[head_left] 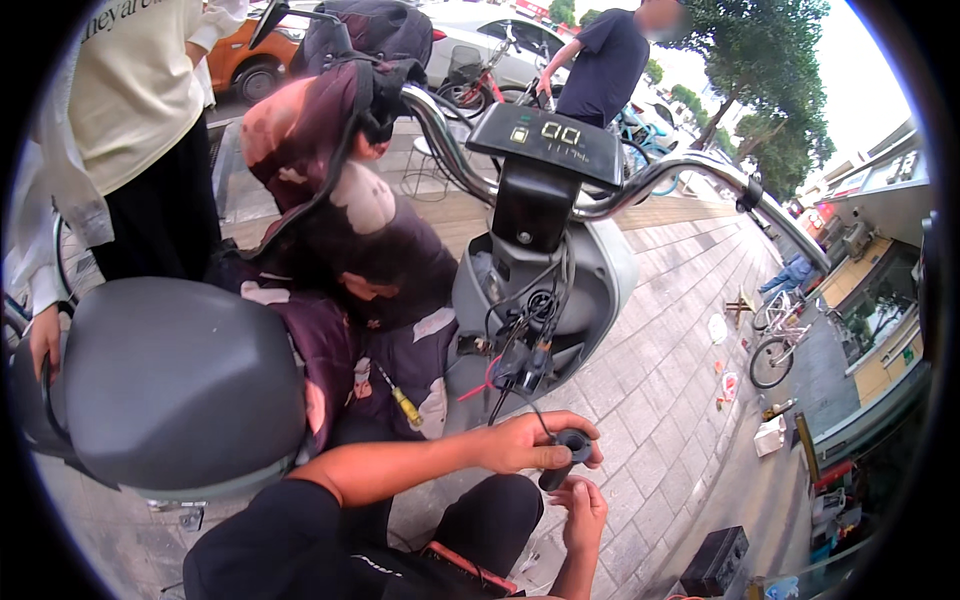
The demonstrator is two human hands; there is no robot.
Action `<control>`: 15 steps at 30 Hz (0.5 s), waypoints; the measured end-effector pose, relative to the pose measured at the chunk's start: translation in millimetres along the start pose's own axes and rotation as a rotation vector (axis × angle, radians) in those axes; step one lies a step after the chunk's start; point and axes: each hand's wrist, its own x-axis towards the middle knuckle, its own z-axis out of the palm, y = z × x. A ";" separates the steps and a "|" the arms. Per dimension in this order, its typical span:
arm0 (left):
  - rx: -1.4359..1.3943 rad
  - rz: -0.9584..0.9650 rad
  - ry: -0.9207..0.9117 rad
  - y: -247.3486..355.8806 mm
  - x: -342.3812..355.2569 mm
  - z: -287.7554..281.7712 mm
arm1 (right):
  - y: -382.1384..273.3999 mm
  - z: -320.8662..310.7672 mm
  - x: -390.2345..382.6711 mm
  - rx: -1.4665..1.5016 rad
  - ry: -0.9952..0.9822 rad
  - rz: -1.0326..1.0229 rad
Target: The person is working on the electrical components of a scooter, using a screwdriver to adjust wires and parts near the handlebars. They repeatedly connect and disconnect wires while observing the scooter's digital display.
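Note:
My left hand (540, 445) grips a black cylindrical part with a round collar (570, 441), and a thin black cable runs from it up toward the scooter. My right hand (583, 520) is just below the part, fingers curled; whether it holds anything small is unclear. The scooter's opened front (600, 280) shows tangled wires and connectors (530, 350) and a red strand. Above them are the lit display (545, 140) and chrome handlebar (675, 180). A yellow-handled screwdriver (405, 405) lies on the dark patterned cover (385, 250) beside the grey seat (185, 380).
A person in white (130, 120) stands at left, a hand on the seat's rear rail. Another person (590, 70) stands beyond the scooter among bicycles. A bicycle (775, 355), white box (770, 435) and black case (715, 560) stand at right. A red tool (470, 568) lies near my legs.

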 end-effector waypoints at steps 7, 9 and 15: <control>-0.061 0.047 -0.043 9.7 -15.6 -32.3 | -43.5 93.9 29.7 0.575 -0.702 -0.050; -0.076 0.049 -0.063 13.1 -22.9 -40.2 | -49.2 105.4 32.6 0.727 -0.843 0.048; -0.025 0.022 0.043 21.2 -27.7 -52.1 | -52.3 127.9 27.2 0.870 -0.760 0.128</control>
